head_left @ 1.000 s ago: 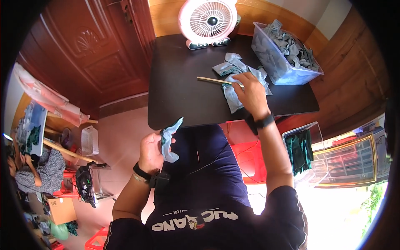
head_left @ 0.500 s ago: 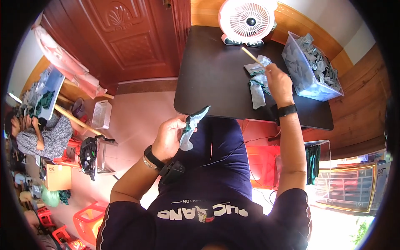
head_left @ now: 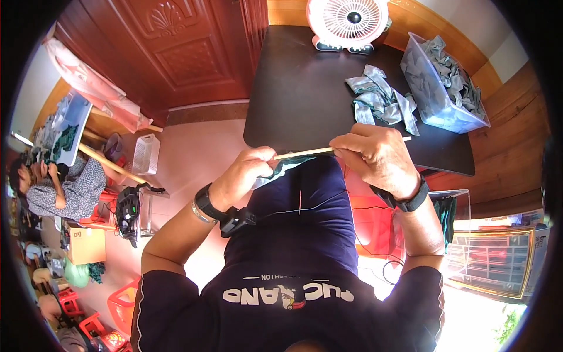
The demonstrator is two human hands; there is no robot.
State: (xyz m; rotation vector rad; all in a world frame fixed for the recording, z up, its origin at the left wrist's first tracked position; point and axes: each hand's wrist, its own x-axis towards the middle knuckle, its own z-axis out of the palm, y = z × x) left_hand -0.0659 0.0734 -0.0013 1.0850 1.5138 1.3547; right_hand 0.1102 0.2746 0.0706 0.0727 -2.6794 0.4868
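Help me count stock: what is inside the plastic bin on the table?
The bin holds a heap of grey cloth pieces. They cover the bottom, which cannot be seen.

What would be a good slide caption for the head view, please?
The left hand holds cloth and the right hand a stick, near a dark table.

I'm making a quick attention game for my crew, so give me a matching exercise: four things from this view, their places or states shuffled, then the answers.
1. Thin stick
2. Pink-and-white fan
3. Clear bin
4. Cloth heap

A. Filled with grey cloth
B. Reaching between the left hand and right hand
C. Lying beside the bin
D. Standing at the table's far end

Pairs: 1-B, 2-D, 3-A, 4-C
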